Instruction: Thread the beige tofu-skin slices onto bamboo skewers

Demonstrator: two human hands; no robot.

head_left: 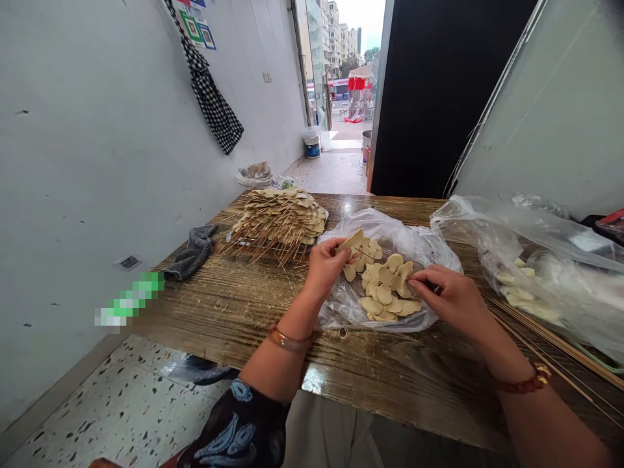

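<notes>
In my left hand [324,265] is a pale, flat slice [351,242], pinched between thumb and fingers above the pile. A thin stick seems to stick out beside it, but too little shows to be sure. My right hand [446,292] has its thumb and fingertips closed on the edge of another pale slice [403,279] at the right side of the heap. Loose slices [385,296] lie on a clear plastic bag [336,315] spread on the wooden table [253,325]. What food the slices are, I cannot tell.
Skewered slices [285,218] are stacked on a tray at the back left, stick ends toward me. A grey cloth [192,250] lies at the left edge. On the right are bare bamboo skewers [550,341] and another plastic bag [526,286] with slices.
</notes>
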